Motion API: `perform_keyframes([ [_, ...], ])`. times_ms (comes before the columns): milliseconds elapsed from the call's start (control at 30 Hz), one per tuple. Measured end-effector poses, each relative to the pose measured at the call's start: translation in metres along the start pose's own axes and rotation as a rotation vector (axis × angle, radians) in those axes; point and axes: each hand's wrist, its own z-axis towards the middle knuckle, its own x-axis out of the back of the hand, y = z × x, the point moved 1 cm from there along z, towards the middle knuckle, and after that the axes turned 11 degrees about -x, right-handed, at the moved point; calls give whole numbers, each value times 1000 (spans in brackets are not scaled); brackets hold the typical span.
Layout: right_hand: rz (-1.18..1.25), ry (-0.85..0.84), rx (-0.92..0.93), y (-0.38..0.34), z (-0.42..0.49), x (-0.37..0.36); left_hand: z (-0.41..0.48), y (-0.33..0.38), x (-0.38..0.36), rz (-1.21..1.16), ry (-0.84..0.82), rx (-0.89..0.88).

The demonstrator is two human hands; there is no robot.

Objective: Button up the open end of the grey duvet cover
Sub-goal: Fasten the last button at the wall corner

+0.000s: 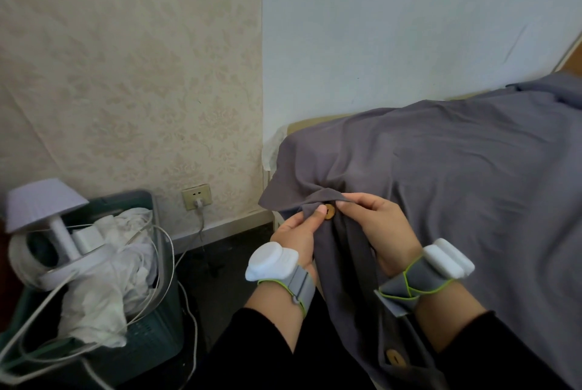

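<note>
grey duvet cover, open end, button in hand

item 1: grey duvet cover (456, 175). spread over the bed from the centre of the view out to 3 o'clock, with its open end hanging off the bed's near corner and running down to 5 o'clock. one bunched fold is lifted at the centre.

item 2: upper wooden button (329, 211). round, tan, face showing, seated in the lifted fold between the two thumbs.

item 3: lower wooden button (396, 357). lies on the hanging edge at 5 o'clock of the upper one, well apart from both hands.

item 4: left hand (299, 229). at 9 o'clock of the upper button, pinching the cover, thumb tip pressed on the cloth just beside the button, fingers hidden behind the fold.

item 5: right hand (374, 222). at 3 o'clock of the button, thumb and forefinger pinching the fold, tips touching the button's rim.

item 6: white wrist units, one on each wrist, left (272, 260) and right (448, 257), on grey straps.

item 7: dark green basket (157, 342). on the floor at 8 o'clock, holding white cloth (107, 279), cables and a small lamp (44, 200).

item 8: wall socket (196, 196). at 9 o'clock of the hands, a white plug in it.
</note>
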Motion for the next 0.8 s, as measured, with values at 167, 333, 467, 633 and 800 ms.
perform_keyframes([
  [167,46,-63,-99,-2,-6,-3,5,-2,5,49,80,-24],
  [333,31,-32,-24,3,-6,-4,5,-3,7,124,123,-20],
  [467,-15,15,42,3,-7,-6,5,-3,8,123,89,5],
  [633,-273,124,148,0,-4,-8,-2,4,3,160,122,38],
  [800,-359,162,209,0,-7,-7,-6,22,-4,244,197,-29],
])
